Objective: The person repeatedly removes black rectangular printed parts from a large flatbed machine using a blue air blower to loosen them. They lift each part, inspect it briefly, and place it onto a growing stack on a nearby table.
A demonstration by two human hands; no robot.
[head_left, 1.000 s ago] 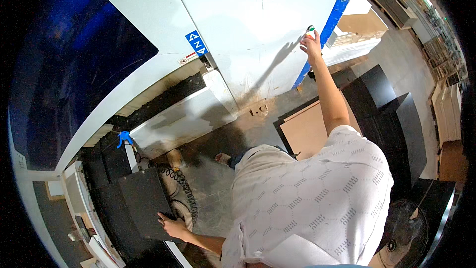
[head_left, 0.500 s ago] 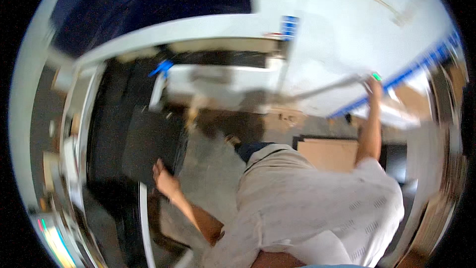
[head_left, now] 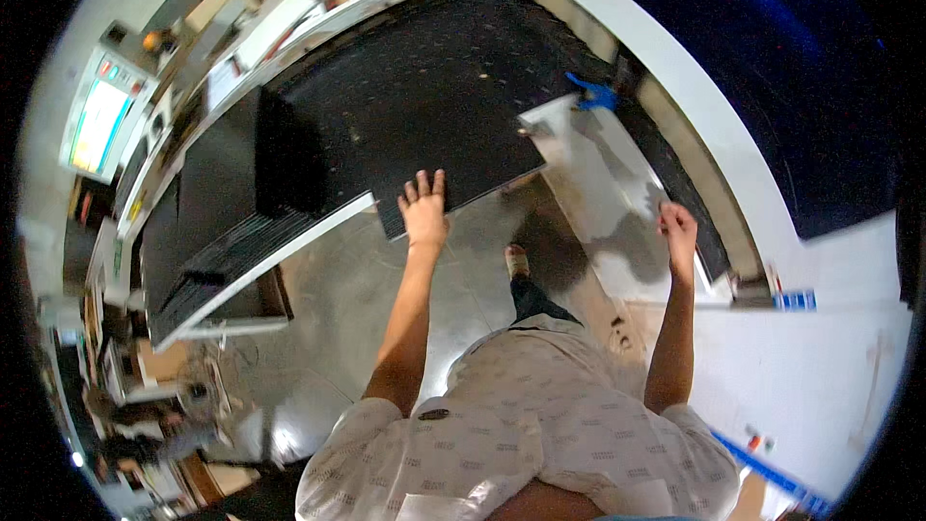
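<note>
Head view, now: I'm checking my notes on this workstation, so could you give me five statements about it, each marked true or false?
1. The left hand is palm down on a black panel. True.
2. The right hand grips the blue tool. False: the two are apart.
3. A lit screen shows near the picture's left side. True.
4. The person's shirt is solid black. False: it is light, with a small repeated print.
5. The stack of dark sheets is right of the left hand in the picture. False: it is to the left.
</note>
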